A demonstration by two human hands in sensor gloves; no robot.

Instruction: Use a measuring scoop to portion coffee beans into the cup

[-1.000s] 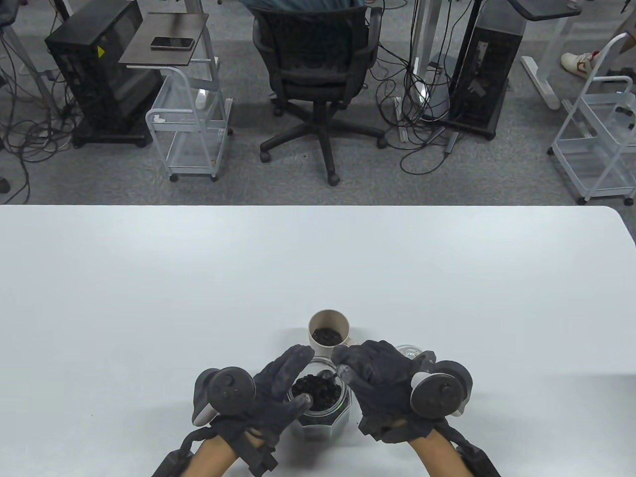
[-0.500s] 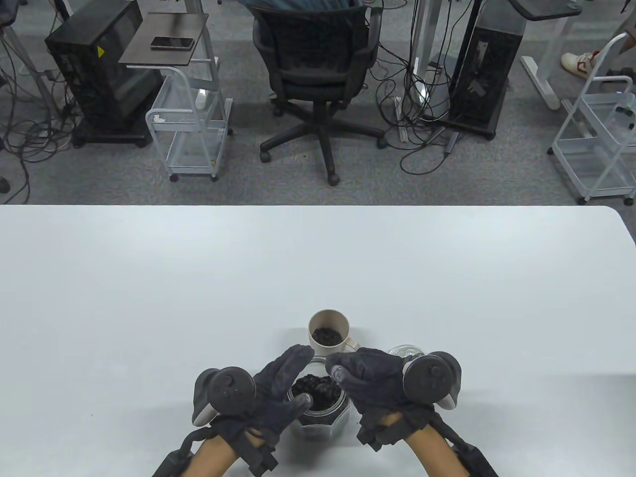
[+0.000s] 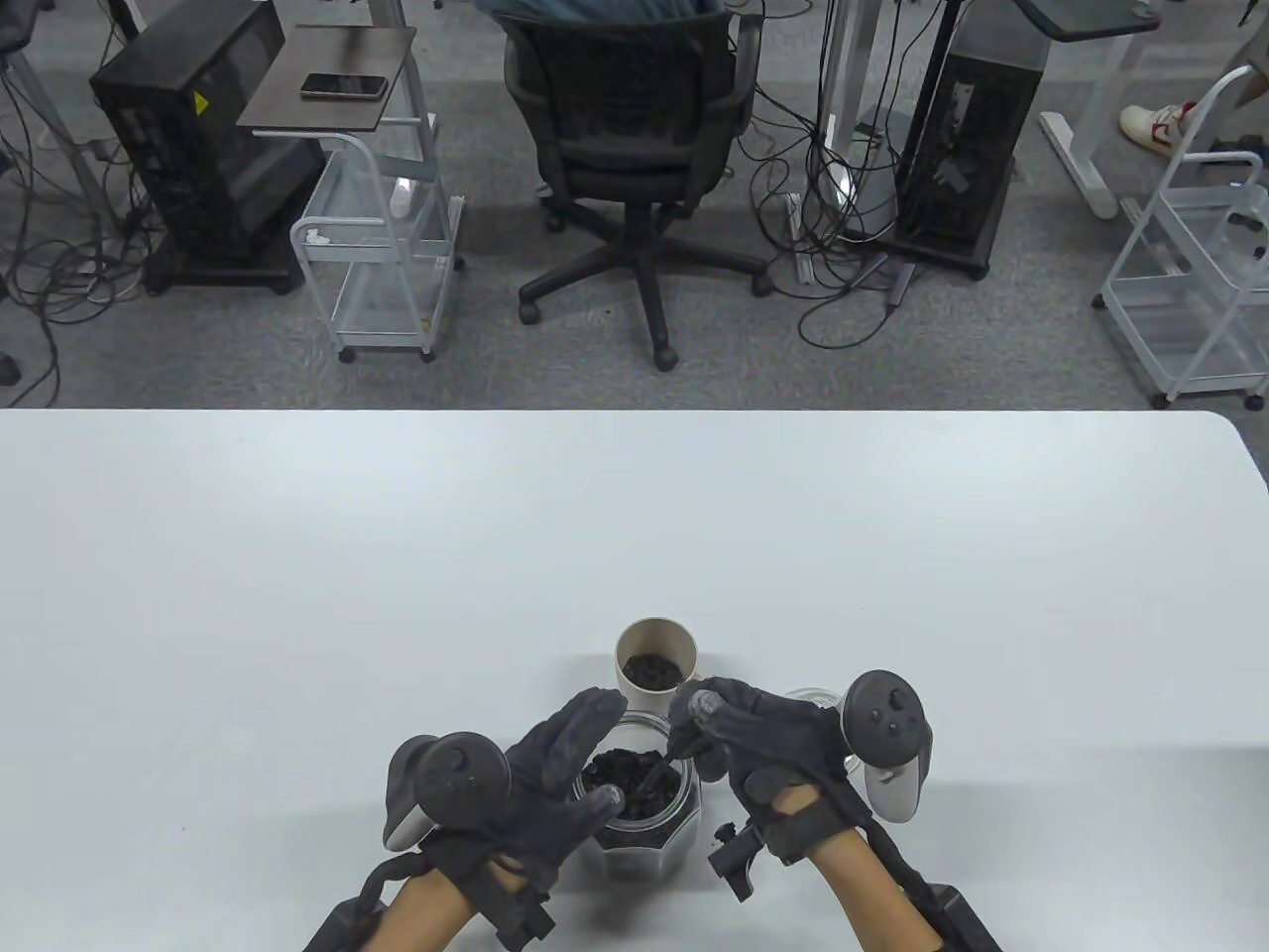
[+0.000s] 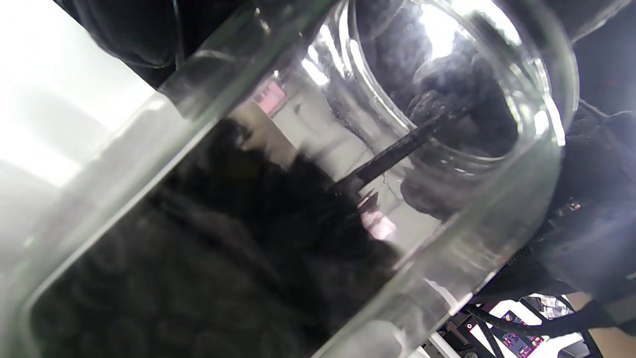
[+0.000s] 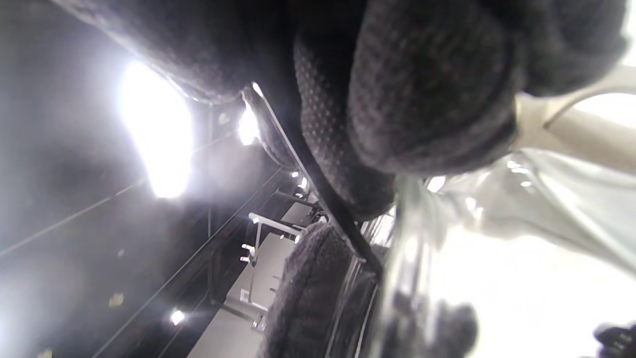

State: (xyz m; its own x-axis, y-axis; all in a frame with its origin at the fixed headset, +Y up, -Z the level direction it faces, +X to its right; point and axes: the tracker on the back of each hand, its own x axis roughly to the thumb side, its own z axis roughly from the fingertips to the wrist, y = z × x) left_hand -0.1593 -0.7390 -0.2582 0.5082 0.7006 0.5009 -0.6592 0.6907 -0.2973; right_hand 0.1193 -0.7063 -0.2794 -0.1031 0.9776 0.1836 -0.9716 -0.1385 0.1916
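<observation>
A clear faceted glass jar (image 3: 639, 838) of dark coffee beans (image 3: 634, 778) stands near the table's front edge. My left hand (image 3: 555, 783) grips the jar from its left side. My right hand (image 3: 739, 734) pinches the thin dark handle of the measuring scoop (image 3: 662, 769), and the scoop's bowl is down in the beans inside the jar. The handle (image 4: 392, 151) shows through the glass (image 4: 208, 119) in the left wrist view. Just behind the jar stands a beige cup (image 3: 654, 662) with beans in its bottom.
A clear glass lid (image 3: 818, 702) lies on the white table (image 3: 297, 595) to the right of the cup, partly behind my right hand. Beyond the table's far edge are an office chair (image 3: 634, 149), carts and computer towers.
My right hand has rolled at the wrist so its tracker now stands upright. The scoop tipped steeply down into the beans. My left hand and the jar stayed put.
</observation>
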